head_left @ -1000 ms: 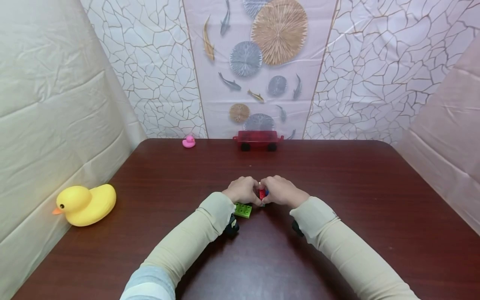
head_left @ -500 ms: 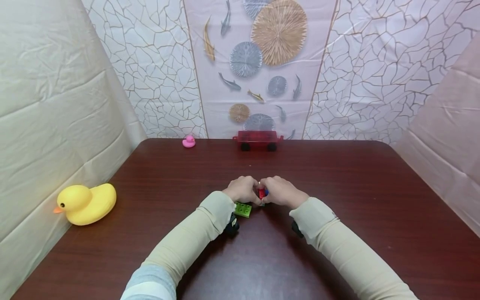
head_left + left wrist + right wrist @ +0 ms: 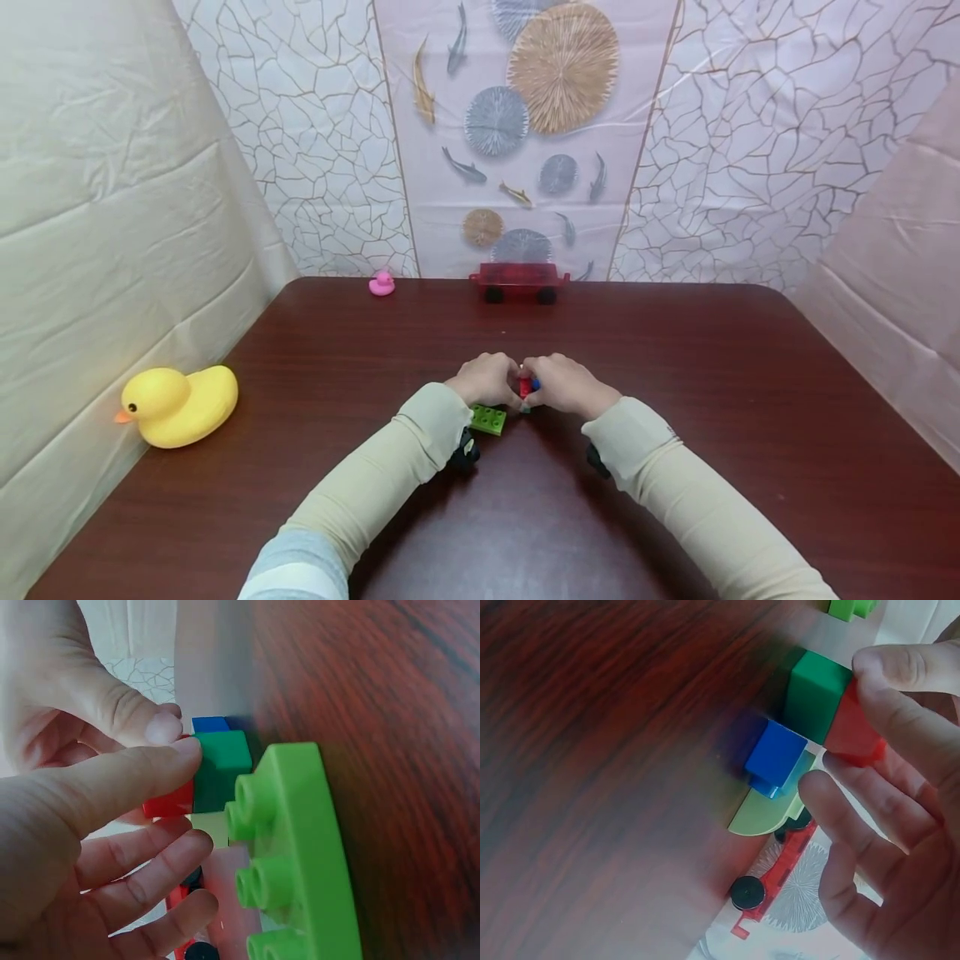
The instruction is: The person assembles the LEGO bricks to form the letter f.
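Around the middle of the dark wooden table, just right of the lime green studded brick, we've got a red brick sitting against the top of a dark green brick. No gap shows between the two, but honestly we can't tell if they're pressed fully home, or if the green one is flat on the wood. Our left hand pinches the red brick from its side, thumb tip up by the seam, other fingers loosely bent with nothing in them. Our right hand does pretty much the same from the opposite side: thumb on the red, index tucked in close, the rest half curled. A blue brick sits just beside, with a pale green curved piece beyond it; can't say whether those two touch. As for handling, we'd guess hard toy plastic: light, stiff, tough to break, and a bit slick on those smooth faces. So we'd go for the flat opposite sides, one fingertip pad square on each, and stay clear of the seam, since a thumb straddling it could nudge both bricks at once.
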Demonstrator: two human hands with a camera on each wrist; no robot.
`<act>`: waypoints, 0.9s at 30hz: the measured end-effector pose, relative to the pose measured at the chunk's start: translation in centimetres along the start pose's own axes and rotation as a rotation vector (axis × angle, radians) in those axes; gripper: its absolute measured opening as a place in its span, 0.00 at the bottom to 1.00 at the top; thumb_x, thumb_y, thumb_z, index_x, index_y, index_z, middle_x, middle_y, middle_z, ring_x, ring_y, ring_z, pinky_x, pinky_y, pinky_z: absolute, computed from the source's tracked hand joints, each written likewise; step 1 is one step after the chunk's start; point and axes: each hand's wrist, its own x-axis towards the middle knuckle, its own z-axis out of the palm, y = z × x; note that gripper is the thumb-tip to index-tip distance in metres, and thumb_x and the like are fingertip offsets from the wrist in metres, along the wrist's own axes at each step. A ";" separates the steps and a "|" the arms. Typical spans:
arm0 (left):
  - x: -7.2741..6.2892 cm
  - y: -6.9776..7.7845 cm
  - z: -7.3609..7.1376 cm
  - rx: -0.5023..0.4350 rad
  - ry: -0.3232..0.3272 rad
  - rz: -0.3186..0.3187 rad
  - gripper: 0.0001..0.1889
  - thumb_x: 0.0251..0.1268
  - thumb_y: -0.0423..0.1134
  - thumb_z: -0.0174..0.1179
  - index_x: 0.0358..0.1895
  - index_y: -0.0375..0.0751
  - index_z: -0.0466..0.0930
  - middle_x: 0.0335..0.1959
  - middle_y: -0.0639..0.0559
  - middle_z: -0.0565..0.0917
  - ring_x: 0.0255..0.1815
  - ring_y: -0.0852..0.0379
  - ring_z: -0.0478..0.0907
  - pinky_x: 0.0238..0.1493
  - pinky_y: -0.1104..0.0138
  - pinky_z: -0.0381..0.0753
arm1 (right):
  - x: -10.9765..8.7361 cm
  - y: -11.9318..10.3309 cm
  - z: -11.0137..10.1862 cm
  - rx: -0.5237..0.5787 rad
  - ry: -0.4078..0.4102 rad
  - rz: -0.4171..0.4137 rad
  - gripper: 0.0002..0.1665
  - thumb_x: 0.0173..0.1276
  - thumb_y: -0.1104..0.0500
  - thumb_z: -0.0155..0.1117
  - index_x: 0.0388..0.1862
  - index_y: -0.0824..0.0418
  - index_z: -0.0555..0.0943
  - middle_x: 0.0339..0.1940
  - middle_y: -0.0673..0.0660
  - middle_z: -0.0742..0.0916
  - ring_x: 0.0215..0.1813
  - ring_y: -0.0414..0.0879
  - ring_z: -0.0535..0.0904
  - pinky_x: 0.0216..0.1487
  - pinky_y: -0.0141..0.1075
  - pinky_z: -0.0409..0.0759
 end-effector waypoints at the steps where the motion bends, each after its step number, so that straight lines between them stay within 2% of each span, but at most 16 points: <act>1: 0.0 -0.1 0.0 -0.011 0.000 -0.002 0.18 0.40 0.48 0.69 0.38 0.49 0.80 0.28 0.61 0.78 0.29 0.61 0.71 0.32 0.65 0.69 | 0.0 -0.1 0.0 -0.003 -0.002 0.004 0.20 0.47 0.54 0.70 0.37 0.60 0.75 0.24 0.50 0.77 0.26 0.41 0.70 0.28 0.33 0.70; 7: -0.1 -0.2 -0.1 -0.027 -0.008 -0.017 0.18 0.40 0.46 0.69 0.37 0.47 0.80 0.28 0.61 0.78 0.29 0.62 0.72 0.30 0.67 0.70 | -0.1 -0.4 0.1 0.001 -0.013 0.038 0.27 0.47 0.52 0.69 0.43 0.61 0.71 0.27 0.51 0.78 0.27 0.40 0.72 0.29 0.34 0.71; 13: -0.3 -0.5 -0.4 -0.021 -0.002 -0.012 0.16 0.39 0.45 0.69 0.35 0.47 0.79 0.24 0.62 0.77 0.28 0.63 0.72 0.30 0.67 0.70 | 0.1 -0.6 0.1 0.031 -0.029 0.053 0.29 0.47 0.54 0.70 0.46 0.60 0.70 0.28 0.51 0.78 0.28 0.40 0.72 0.31 0.35 0.71; 17: -0.5 -0.9 -0.6 -0.002 0.009 -0.023 0.15 0.38 0.46 0.69 0.33 0.48 0.79 0.22 0.61 0.76 0.27 0.61 0.72 0.29 0.66 0.70 | 0.1 -1.1 -0.2 -0.012 -0.041 0.054 0.28 0.48 0.54 0.69 0.48 0.60 0.71 0.31 0.51 0.79 0.31 0.41 0.73 0.32 0.37 0.71; 20: -0.7 -1.4 -0.9 0.009 0.023 -0.034 0.13 0.38 0.46 0.69 0.29 0.49 0.78 0.22 0.60 0.76 0.27 0.60 0.71 0.28 0.66 0.69 | 0.0 -1.7 -0.4 -0.072 -0.035 0.045 0.22 0.50 0.54 0.68 0.42 0.59 0.75 0.30 0.50 0.79 0.30 0.42 0.72 0.31 0.38 0.71; 24: -0.9 -2.2 -1.1 0.009 0.035 -0.051 0.13 0.37 0.46 0.69 0.27 0.49 0.78 0.21 0.59 0.76 0.26 0.59 0.71 0.27 0.66 0.69 | -0.3 -2.7 -0.3 -0.124 -0.028 0.018 0.10 0.50 0.54 0.68 0.29 0.56 0.78 0.20 0.46 0.76 0.25 0.40 0.70 0.26 0.37 0.70; 27: -1.0 -2.7 -1.3 0.020 0.044 -0.062 0.13 0.37 0.46 0.69 0.28 0.49 0.78 0.21 0.59 0.76 0.26 0.59 0.71 0.26 0.67 0.69 | -0.5 -3.6 0.1 -0.151 -0.020 -0.022 0.11 0.50 0.53 0.68 0.17 0.54 0.75 0.13 0.44 0.72 0.21 0.39 0.67 0.22 0.35 0.68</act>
